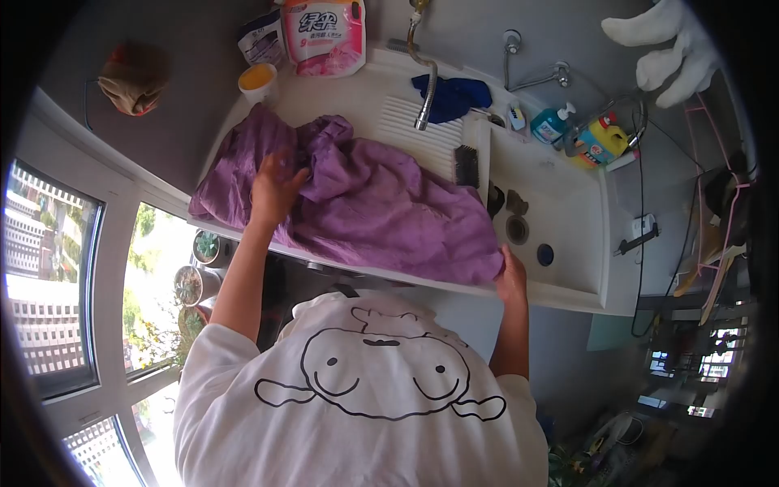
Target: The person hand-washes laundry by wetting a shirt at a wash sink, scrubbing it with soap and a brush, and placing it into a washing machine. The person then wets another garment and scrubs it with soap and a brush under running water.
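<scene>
A large purple cloth point(389, 207) lies crumpled over the left part of the white sink counter point(572, 296), bunched up at its left end. My left hand point(277, 188) rests on the bunched part, palm down with its fingers spread. At the cloth's right end, by the counter's front edge, my right hand point(510, 274) has its fingers closed on the corner of the cloth. Part of that hand's fingers is hidden. The ribbed washboard surface point(402, 122) shows behind the cloth, and a dark brush point(466, 165) stands beside it.
Behind the cloth are a yellow-filled tub point(258, 81), a pink detergent bag point(324, 36), a metal faucet point(426, 97) and a dark blue cloth point(454, 99). Bottles point(599, 143) stand at the back right of the basin point(560, 195). White gloves point(665, 53) hang at the upper right.
</scene>
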The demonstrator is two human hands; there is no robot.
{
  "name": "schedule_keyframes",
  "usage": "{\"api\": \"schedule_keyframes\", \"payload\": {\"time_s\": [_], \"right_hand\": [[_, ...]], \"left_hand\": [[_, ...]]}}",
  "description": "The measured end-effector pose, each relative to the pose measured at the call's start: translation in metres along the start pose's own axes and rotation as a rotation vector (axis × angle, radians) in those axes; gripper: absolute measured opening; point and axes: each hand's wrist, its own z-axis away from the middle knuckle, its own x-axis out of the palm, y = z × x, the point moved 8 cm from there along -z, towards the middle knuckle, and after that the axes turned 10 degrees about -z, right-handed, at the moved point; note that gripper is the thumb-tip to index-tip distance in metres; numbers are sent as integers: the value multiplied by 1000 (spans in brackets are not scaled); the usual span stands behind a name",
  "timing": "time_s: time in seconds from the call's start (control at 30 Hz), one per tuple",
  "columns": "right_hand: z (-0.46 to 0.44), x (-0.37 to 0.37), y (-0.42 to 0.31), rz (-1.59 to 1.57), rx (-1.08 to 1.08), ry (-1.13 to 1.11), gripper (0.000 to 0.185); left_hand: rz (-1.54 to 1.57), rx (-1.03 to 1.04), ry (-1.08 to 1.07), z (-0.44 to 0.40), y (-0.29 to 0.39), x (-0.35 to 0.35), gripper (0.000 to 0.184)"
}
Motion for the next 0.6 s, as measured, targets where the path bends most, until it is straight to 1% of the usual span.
{"api": "schedule_keyframes", "payload": {"time_s": [0.07, 0.1, 0.13, 0.17, 0.2, 0.23, 0.3, 0.33, 0.4, 0.43, 0.47, 0.5, 0.53, 0.57, 0.6], "right_hand": [[10, 23, 28, 59, 400, -13, 27], [13, 26, 32, 61, 398, -16, 27], [15, 33, 41, 184, 453, -106, 26], [16, 38, 47, 307, 502, -196, 26], [7, 38, 35, 282, 368, -226, 19], [3, 31, 26, 279, 360, -226, 19], [1, 14, -46, 138, -357, -161, 14], [8, 12, -49, 131, -358, -145, 14], [37, 23, -66, 149, -523, -275, 16], [45, 20, -62, 143, -523, -253, 16], [49, 27, -42, 157, -327, -323, 17], [55, 31, -20, 167, -126, -393, 18], [58, 29, -17, 160, -126, -376, 18], [54, 22, -4, 114, 44, -269, 21], [53, 14, 9, 67, 215, -161, 24]], "left_hand": [[-207, 82, 16, -14, 0, 45, 48], [-275, 120, -89, -13, -22, 86, 47], [-341, 162, -193, -14, -40, 115, 46], [-338, 167, -183, -24, -41, 112, 46], [-292, 69, -200, -36, -49, 109, 41], [-247, -27, -221, -45, -51, 100, 37], [-146, -179, -71, -67, -55, 48, 32], [-72, -163, 141, -73, -60, 21, 29], [-23, -39, 278, -77, -56, -25, 29], [-123, -46, 256, -78, -75, -33, 31], [-222, -49, 239, -79, -90, -39, 35], [-220, -34, 223, -73, -91, -43, 35], [-393, -94, 152, -66, -94, -47, 41], [-565, -154, 85, -63, -96, -49, 48], [-563, -144, 74, -61, -84, -50, 48]]}}
